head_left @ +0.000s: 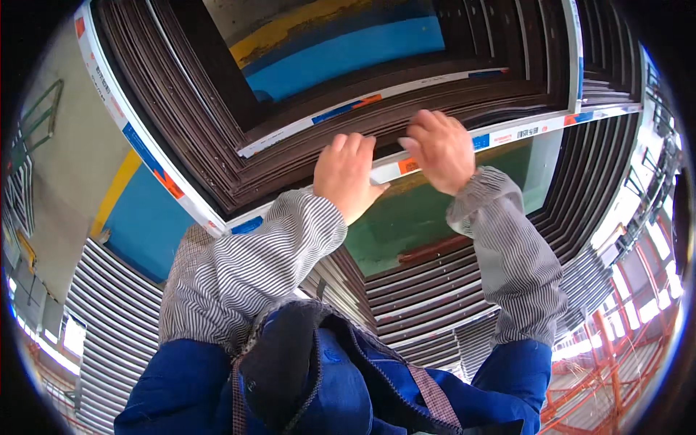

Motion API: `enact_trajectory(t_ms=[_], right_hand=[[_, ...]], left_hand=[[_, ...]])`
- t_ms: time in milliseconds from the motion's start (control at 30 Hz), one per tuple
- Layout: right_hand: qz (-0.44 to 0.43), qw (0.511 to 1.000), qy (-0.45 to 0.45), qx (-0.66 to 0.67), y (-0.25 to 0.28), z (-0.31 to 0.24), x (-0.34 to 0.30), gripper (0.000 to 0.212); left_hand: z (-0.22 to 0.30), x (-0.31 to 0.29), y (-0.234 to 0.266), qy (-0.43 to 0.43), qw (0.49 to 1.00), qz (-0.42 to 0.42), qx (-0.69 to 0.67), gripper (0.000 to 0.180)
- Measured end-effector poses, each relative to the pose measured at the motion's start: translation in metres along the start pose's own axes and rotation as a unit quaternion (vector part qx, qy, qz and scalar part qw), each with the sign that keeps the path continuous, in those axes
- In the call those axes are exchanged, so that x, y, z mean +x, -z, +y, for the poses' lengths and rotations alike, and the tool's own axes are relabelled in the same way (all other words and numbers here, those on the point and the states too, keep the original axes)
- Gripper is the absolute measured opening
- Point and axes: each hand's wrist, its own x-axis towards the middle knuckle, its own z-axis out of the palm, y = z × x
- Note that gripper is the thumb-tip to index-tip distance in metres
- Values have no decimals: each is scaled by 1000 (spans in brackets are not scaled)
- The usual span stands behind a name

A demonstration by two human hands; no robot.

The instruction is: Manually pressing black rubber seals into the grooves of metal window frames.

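Note:
Dark brown rectangular frames lie nested in a stack in front of me. A white film strip with orange and blue print [507,136] runs along the near bar of the top frame [283,201]. My left hand [345,177] lies over this bar, its fingers straight and side by side, the thumb stretched out to the right. Just to its right, my right hand [444,151] is over the same strip with bent fingers, thumb and fingertips close together. Whatever may be between those fingertips is too small to make out. Striped sleeve covers reach down to both wrists.
Another stack of dark frames with pale edges [428,304] stands close below the bar, right against my body. White-edged profiles [116,333] are piled at the left. Blue and yellow floor markings [141,225] show beside the stack. Red metal framework [616,355] rises at the lower right.

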Motion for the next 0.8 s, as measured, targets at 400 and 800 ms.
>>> enact_trajectory(t_ms=[400,800], right_hand=[[-25,998,48,20,-4,-15,11,20],[16,998,52,-7,1,-5,9,18]], left_hand=[[-12,4,4,-107,994,-18,-8,48],[5,24,-5,-124,992,-17,1,32]])
